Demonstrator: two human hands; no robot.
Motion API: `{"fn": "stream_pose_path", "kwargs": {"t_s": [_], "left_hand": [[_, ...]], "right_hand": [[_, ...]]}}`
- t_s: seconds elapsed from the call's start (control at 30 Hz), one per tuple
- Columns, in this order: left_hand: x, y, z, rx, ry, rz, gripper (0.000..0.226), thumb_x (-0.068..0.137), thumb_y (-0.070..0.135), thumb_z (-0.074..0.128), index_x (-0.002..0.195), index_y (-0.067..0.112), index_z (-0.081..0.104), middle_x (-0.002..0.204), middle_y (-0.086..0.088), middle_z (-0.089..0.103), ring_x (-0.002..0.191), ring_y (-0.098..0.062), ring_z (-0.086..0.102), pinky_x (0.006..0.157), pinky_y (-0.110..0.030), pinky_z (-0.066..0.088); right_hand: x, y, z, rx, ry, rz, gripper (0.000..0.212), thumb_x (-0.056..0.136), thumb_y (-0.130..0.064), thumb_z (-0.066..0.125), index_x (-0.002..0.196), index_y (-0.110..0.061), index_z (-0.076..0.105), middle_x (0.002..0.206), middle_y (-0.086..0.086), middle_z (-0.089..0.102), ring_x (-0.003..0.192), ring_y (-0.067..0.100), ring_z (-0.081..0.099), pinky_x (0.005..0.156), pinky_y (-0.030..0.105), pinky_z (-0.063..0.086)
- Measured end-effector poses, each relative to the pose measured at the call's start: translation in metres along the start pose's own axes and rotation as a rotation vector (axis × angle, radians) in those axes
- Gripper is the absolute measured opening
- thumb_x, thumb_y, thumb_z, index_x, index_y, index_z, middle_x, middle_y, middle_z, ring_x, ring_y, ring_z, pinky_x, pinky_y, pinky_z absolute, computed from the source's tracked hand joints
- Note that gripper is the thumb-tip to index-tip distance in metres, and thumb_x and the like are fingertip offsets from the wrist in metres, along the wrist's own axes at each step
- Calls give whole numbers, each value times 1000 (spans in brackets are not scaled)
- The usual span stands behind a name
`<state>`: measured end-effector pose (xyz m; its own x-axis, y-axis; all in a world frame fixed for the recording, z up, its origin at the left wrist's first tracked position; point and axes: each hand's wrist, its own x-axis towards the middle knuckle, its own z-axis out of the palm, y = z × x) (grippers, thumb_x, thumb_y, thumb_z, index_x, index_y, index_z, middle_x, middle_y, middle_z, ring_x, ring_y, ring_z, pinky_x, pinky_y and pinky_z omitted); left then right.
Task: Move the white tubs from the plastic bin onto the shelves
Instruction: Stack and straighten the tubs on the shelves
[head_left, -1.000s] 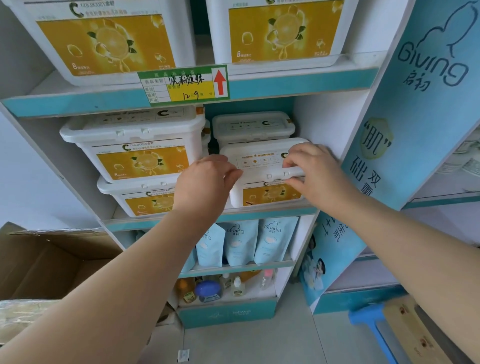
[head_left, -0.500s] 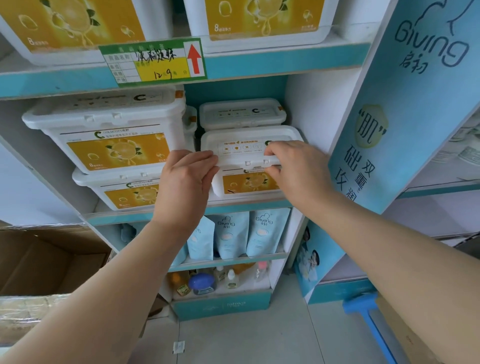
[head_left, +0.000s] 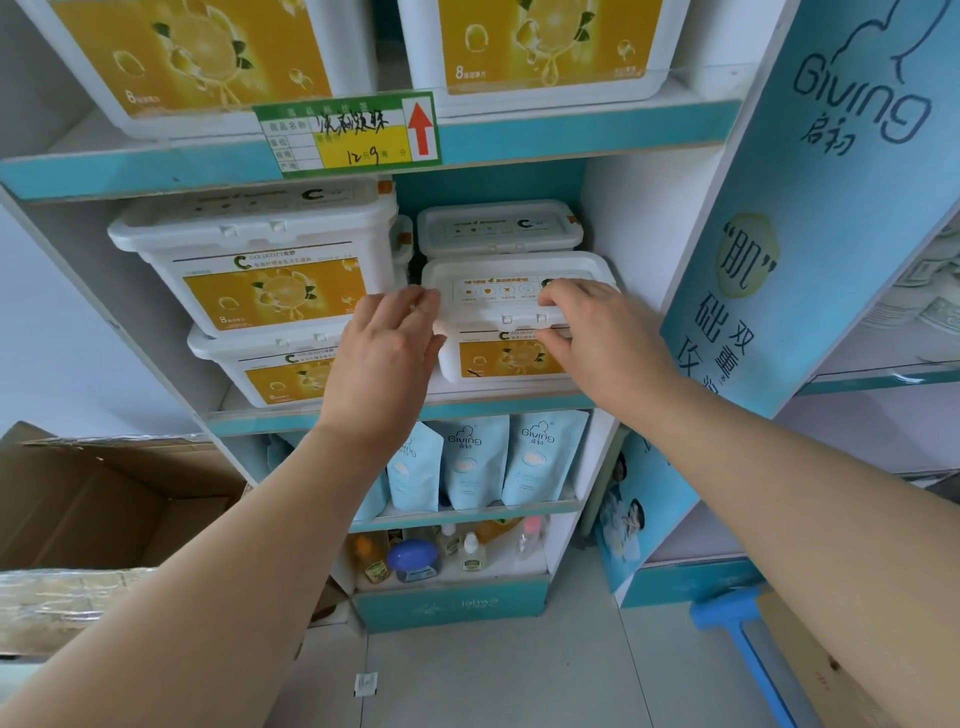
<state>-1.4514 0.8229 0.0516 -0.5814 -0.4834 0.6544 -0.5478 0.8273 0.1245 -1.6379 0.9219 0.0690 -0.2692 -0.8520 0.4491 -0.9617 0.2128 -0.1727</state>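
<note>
Held white tub (head_left: 511, 358) sits at the near right of the middle shelf (head_left: 519, 401). Right hand (head_left: 597, 332) pinches its front lid lip, fingers on top and thumb under. Left hand (head_left: 387, 353) lays fairly straight fingers against the tub's left corner, not curled round it.

Tub count is six clear. Two are on the top shelf (head_left: 571, 137): the left top tub (head_left: 197, 52) and the right top tub (head_left: 545, 47). Four are on the middle shelf: the upper stacked tub (head_left: 260, 270) on the lower stacked tub (head_left: 270, 371) at left, the rear tub (head_left: 498, 228) far right, and the held one in front of it. A sliver of another tub shows behind the left stack.

Tub labels are yellow with a fruit picture, a green "C" logo, "GOLDCOZY" and "8".

One green price tag (head_left: 348, 132) is on the top shelf edge, with handwritten characters, "12" and "9", and a red up arrow. The blue side panel (head_left: 831, 156) at right reads "Giving" plus Chinese characters.

On the shelf below, three pale-blue pouches (head_left: 467, 457) are marked "Giving". The lowest shelf has small bottles and one blue-capped jar (head_left: 413, 558); I cannot tell the bottle count. One open cardboard box (head_left: 104, 499) stands at left.
</note>
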Motion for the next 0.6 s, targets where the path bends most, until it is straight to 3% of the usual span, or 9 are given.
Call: {"fn": "stream_pose_path", "kwargs": {"t_s": [0.17, 0.3, 0.43, 0.6], "left_hand": [[-14, -11, -12, 135, 23, -14, 28, 80, 2, 70, 108, 5, 68, 110, -8, 67, 97, -39, 58, 77, -48, 48], [-12, -16, -12, 170, 63, -37, 30, 77, 2, 72, 104, 15, 73, 103, 0, 71, 94, -33, 62, 80, -45, 44], [-2, -26, -14, 145, 76, 39, 30, 69, -4, 75, 89, 18, 76, 85, 2, 73, 75, -30, 62, 61, -33, 45], [7, -33, -19, 256, -20, 167, 25, 62, -6, 71, 74, 16, 70, 69, 0, 64, 58, -25, 55, 46, -24, 34]], "right_hand": [[0, -12, 4, 111, -20, -20, 31, 89, -16, 61, 119, -11, 60, 122, 4, 63, 116, 23, 54, 109, 39, 28], [5, -16, 8, 212, -20, 39, 21, 87, -19, 63, 107, -12, 63, 112, -1, 66, 109, 20, 57, 113, 44, 20], [6, -13, 7, 261, -25, 16, 18, 84, -19, 67, 100, -12, 65, 110, -1, 67, 107, 19, 58, 112, 48, 21], [7, -11, 7, 263, -25, 17, 17, 85, -22, 67, 100, -14, 64, 112, -1, 67, 108, 19, 58, 115, 45, 17]]}}
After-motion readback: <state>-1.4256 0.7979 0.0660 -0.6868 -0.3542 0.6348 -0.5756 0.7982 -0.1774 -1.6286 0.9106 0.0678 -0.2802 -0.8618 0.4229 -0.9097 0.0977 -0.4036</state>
